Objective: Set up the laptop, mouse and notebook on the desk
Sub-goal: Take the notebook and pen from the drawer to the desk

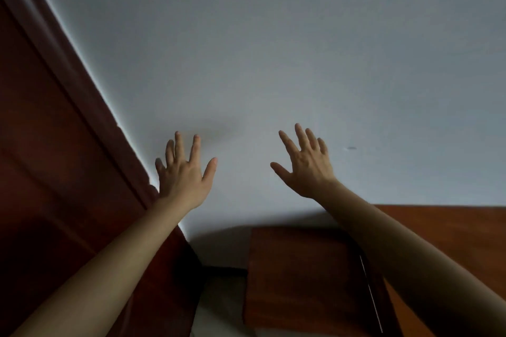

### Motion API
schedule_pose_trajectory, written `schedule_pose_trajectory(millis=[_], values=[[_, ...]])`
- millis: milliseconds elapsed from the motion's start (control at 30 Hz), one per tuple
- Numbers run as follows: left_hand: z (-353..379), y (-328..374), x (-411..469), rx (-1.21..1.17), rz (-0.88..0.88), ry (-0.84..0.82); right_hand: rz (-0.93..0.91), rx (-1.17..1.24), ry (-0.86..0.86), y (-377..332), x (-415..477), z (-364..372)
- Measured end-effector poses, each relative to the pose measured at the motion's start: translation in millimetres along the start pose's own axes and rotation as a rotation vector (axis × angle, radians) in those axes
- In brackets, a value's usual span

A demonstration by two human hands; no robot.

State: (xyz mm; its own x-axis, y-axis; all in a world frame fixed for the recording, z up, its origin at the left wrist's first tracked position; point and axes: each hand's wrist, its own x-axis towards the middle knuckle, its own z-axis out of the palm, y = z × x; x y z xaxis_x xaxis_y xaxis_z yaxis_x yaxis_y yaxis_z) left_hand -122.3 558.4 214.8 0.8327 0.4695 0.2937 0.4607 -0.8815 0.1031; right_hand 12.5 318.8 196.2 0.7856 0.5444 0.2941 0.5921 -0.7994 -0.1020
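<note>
My left hand (184,175) and my right hand (305,165) are raised in front of a pale wall, backs toward me, fingers spread, holding nothing. Both bare forearms reach up from the lower corners. A brown wooden desk top (451,227) shows at the lower right, mostly behind my right arm. A thin dark slab with a pale edge line (371,298) lies along the desk's left side beside that arm; I cannot tell what it is. No mouse or notebook is in view.
A dark red-brown wooden door or wardrobe (54,159) fills the left side. A brown wooden panel or box (298,276) stands low in the middle, beside the desk. Pale floor (219,309) shows between the two.
</note>
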Motion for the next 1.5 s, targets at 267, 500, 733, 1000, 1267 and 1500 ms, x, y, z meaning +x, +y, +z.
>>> schedule_pose_trajectory(millis=[267,500,733,1000,1267,1500], values=[[93.3,10.7,-30.5,-0.155,0.130,-0.301,0.280,-0.066,-0.284,20.7,-97.4,42.8],[180.0,52.3,-103.2,-0.244,0.071,-0.478,0.574,0.136,-0.371,73.8,-185.5,103.1],[300.8,63.6,-219.9,-0.435,-0.215,-0.506,0.741,0.289,-0.447,88.8,-298.2,227.4],[398.5,59.4,-317.9,-0.664,-0.568,-0.204,1.001,0.500,-0.545,103.7,-388.7,350.9],[493.6,41.1,-365.1,-0.784,-0.820,-0.463,1.243,0.725,-0.514,96.9,-431.7,454.0],[548.9,22.3,-348.2,-0.725,-0.869,-0.651,1.318,0.805,-0.394,111.2,-420.9,492.2]])
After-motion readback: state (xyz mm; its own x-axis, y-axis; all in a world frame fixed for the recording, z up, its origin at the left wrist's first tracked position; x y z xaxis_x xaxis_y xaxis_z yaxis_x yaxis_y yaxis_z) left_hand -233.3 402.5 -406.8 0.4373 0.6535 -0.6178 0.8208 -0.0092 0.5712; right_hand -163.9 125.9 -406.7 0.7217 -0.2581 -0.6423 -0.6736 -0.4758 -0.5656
